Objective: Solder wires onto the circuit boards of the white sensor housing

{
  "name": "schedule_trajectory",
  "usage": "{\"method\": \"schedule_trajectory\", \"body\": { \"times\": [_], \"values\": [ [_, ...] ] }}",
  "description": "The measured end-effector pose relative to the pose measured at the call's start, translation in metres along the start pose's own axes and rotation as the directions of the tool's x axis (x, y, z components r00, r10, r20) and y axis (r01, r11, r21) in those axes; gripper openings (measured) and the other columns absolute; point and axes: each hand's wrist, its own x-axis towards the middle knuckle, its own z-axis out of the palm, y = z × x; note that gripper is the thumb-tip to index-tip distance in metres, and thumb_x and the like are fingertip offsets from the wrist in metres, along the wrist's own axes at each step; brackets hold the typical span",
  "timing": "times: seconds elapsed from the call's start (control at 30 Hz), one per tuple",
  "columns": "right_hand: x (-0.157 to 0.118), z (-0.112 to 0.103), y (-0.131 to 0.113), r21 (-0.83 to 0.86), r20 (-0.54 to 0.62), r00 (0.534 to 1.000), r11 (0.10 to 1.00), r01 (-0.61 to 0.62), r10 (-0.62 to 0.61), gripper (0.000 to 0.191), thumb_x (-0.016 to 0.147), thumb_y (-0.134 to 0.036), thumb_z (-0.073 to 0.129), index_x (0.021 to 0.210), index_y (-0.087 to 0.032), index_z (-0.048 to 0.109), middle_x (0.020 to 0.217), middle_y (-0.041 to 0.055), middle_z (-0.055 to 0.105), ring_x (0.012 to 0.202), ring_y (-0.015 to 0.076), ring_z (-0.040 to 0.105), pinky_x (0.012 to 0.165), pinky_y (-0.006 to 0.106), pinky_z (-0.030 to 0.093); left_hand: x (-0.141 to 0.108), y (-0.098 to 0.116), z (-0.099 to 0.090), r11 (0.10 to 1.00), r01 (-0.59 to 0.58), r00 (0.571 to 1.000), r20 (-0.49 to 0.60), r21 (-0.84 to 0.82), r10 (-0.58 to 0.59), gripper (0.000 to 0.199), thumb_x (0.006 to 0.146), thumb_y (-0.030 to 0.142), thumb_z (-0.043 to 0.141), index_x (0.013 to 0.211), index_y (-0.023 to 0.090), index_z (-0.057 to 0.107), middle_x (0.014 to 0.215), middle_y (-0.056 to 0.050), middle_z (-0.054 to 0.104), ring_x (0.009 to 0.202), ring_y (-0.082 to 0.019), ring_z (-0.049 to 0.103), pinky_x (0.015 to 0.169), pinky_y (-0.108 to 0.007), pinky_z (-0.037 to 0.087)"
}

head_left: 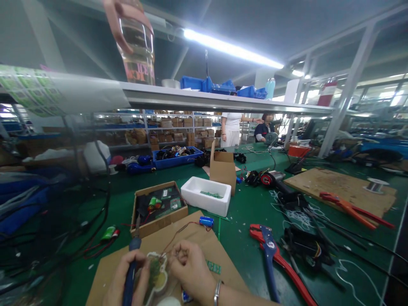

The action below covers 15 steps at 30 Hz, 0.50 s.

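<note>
My left hand point(129, 276) is closed round the dark blue handle of a soldering iron point(134, 244), whose metal tip points up and away. Just right of it lies a white-rimmed, odd-shaped piece point(157, 276) with a greenish and yellow inside. Against its right edge, my right hand point(189, 267) is closed in a pinch; what is between its fingertips is too small to make out. Thin wires point(174, 233) run from a blue battery point(206, 221) down to the piece, close to my right fingertips. Beneath both hands is a cardboard sheet point(108, 272). A small green circuit board strip point(213, 267) lies beside my right wrist.
Behind the sheet stand a shallow cardboard box point(159, 223) and a white foam box point(205, 203) with green boards. Red-and-blue wire strippers point(270, 255) lie to the right, near black cables. A shelf point(207, 98) spans overhead. Two people point(232, 127) are farther back.
</note>
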Motion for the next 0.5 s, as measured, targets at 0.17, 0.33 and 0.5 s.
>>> {"method": "schedule_trajectory", "body": {
  "times": [0.17,0.33,0.5],
  "values": [
    [0.003,-0.002,0.009,-0.076,-0.066,0.997,0.997,0.028,-0.033,0.006,0.072,-0.01,0.046,0.07,-0.012,0.051,0.056,-0.003,0.042,0.049,0.0062,0.032,0.046,0.019,0.02,0.005,0.01,-0.01,0.999,-0.036,0.99,-0.14,0.007,0.037,0.03,0.076,0.043,0.054,0.092,0.017,0.053,0.083,-0.005,0.059,0.071,-0.02,0.062,0.064,-0.032,0.052],
    [0.001,-0.005,0.013,-0.184,-0.066,0.99,0.977,0.112,-0.126,0.009,0.075,-0.019,0.048,0.072,-0.013,0.053,0.055,-0.0009,0.047,0.051,0.0113,0.043,0.049,0.022,0.03,0.008,0.021,-0.01,0.999,-0.037,0.989,-0.145,0.023,0.04,0.024,0.079,0.037,0.051,0.09,0.016,0.052,0.078,-0.005,0.055,0.07,-0.018,0.058,0.063,-0.029,0.049],
    [-0.015,-0.043,-0.023,-0.251,-0.172,0.944,0.939,0.234,-0.281,0.039,0.074,-0.036,0.057,0.105,-0.012,0.055,0.106,0.0144,0.059,0.1,0.0256,0.055,0.087,0.038,0.044,-0.012,0.04,-0.057,0.998,0.0,0.974,-0.226,0.059,0.014,0.023,0.087,0.039,0.048,0.091,0.018,0.055,0.083,-0.003,0.058,0.075,-0.016,0.058,0.07,-0.027,0.048]
  ]
}}
